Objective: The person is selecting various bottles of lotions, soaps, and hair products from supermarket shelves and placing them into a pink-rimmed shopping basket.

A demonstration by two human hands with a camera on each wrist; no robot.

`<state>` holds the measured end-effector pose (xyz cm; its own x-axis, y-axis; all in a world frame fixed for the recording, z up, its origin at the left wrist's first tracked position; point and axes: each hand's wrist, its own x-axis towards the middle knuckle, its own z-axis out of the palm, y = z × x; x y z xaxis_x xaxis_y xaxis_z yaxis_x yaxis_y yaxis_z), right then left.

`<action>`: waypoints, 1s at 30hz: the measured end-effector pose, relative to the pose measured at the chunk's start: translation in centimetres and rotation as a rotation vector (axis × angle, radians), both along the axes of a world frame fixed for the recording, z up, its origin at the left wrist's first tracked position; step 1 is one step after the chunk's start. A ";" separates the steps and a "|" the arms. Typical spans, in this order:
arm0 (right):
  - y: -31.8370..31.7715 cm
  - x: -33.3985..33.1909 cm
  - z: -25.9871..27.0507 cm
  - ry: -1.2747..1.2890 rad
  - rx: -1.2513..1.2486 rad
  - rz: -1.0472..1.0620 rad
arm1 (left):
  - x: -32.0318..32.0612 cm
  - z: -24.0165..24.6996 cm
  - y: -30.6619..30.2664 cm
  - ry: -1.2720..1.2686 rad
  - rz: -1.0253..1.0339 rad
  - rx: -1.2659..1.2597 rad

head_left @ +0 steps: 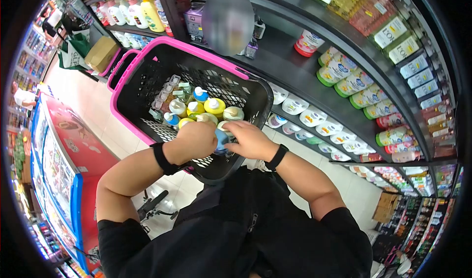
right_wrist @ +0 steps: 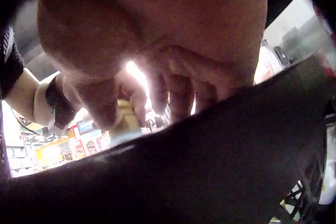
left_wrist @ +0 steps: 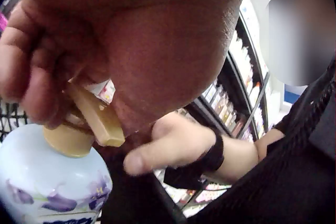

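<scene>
My left hand (head_left: 195, 140) grips the tan pump top (left_wrist: 94, 116) of a light blue pump bottle (left_wrist: 55, 182) with purple flowers on its label. Most of that bottle is hidden under both hands in the head view. Close beside it, my right hand (head_left: 250, 140) hangs over the near end of a black shopping basket (head_left: 118, 111) with a pink rim, fingers loosely bent. Inside the basket stand several pump bottles, among them a yellow one (head_left: 215, 106) and a blue-topped one (head_left: 200, 94). Clear containers (head_left: 164, 91) lie at the basket's left side.
Dark shelves (head_left: 275, 47) with bottles and tubs curve along the right. A red and blue freezer (head_left: 88, 180) stands at the left. Beyond the basket are a cardboard box (head_left: 102, 54) and shelved bottles (head_left: 135, 10). Pale floor tiles (head_left: 91, 101) show between them.
</scene>
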<state>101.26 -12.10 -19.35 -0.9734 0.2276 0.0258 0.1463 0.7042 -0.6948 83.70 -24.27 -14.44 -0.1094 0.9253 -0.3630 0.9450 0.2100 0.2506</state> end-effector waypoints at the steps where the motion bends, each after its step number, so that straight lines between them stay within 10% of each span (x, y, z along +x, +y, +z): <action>1: 0.1 0.8 0.4 0.045 0.053 -0.039 | 0.5 -0.6 0.3 0.000 -0.019 -0.052; 16: 0.5 8.3 -1.6 0.210 0.186 -0.221 | 1.7 -16.3 5.3 0.057 -0.223 -0.387; 30: 0.8 8.0 -1.0 0.154 0.162 -0.191 | 2.5 -19.6 5.5 -0.069 0.034 -0.371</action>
